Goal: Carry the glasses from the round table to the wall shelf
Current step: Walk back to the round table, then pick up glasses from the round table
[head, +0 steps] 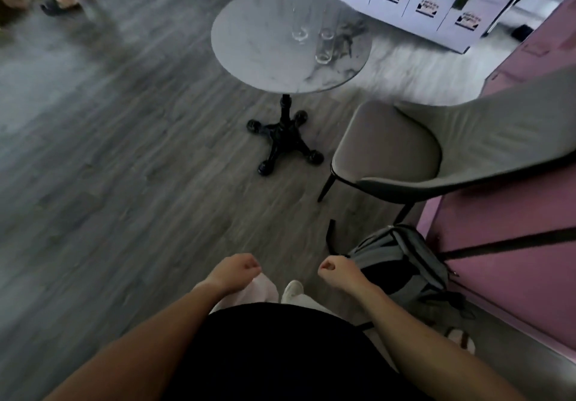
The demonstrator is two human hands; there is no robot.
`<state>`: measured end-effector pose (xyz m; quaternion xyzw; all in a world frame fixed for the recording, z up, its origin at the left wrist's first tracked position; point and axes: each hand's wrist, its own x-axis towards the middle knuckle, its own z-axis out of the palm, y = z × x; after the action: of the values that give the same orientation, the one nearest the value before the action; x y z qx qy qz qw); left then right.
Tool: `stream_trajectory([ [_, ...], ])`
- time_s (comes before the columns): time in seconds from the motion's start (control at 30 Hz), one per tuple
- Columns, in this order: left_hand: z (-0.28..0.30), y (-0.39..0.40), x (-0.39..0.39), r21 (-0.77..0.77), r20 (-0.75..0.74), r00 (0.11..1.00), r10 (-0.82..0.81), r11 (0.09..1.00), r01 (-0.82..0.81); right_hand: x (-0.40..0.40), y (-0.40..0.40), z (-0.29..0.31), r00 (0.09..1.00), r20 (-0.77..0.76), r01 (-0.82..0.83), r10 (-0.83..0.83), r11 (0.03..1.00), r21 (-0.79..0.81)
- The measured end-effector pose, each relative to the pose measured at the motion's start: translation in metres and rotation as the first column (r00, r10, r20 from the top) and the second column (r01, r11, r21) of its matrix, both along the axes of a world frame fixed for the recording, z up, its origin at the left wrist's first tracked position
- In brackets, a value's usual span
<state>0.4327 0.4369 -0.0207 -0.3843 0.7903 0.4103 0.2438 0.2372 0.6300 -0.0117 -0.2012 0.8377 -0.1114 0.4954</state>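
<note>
I see grey wood-grain floor (109, 151); far, a round marble-topped table (265, 67) on a black cast base, bearing clear glasses (324, 45) right of centre. Near, my left hand (237, 271) and right hand (338, 271) are clenched, empty.

The round table (249, 42) has a grey marbled top on one black post with a four-footed black base, standing on the wood floor. On the right half of the top stand clear glasses, all blurred. One glass (300, 31) is toward the middle of the top, upright and apparently empty. A second glass (326, 34) stands just to its right, and a third (323, 53) sits nearer the table's near edge, close beside the second; whether those two touch can't be told.
</note>
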Motion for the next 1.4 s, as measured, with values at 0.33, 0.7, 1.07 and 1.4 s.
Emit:
stream_trajectory([
  [0.33, -0.009, -0.100, -0.109, 0.096, 0.062, 0.997, -0.055, 0.994, 0.049, -0.096, -0.097, -0.010, 0.990, 0.137, 0.007, -0.019, 0.996, 0.084],
  [0.7, 0.009, -0.309, -0.278, 0.015, -0.039, 0.984, -0.175, 0.984, 0.175, -0.229, -0.276, 0.012, 0.991, 0.041, 0.132, -0.131, 0.991, -0.017],
  [1.07, 0.042, -0.403, -0.404, -0.061, -0.111, 0.957, -0.269, 0.963, 0.264, -0.325, -0.386, 0.052, 0.953, -0.096, 0.265, -0.286, 0.946, -0.185],
  [1.4, 0.059, -0.447, -0.507, -0.186, -0.236, 0.939, -0.250, 0.960, 0.209, -0.410, -0.426, 0.062, 0.907, -0.271, 0.214, -0.322, 0.908, -0.360],
])
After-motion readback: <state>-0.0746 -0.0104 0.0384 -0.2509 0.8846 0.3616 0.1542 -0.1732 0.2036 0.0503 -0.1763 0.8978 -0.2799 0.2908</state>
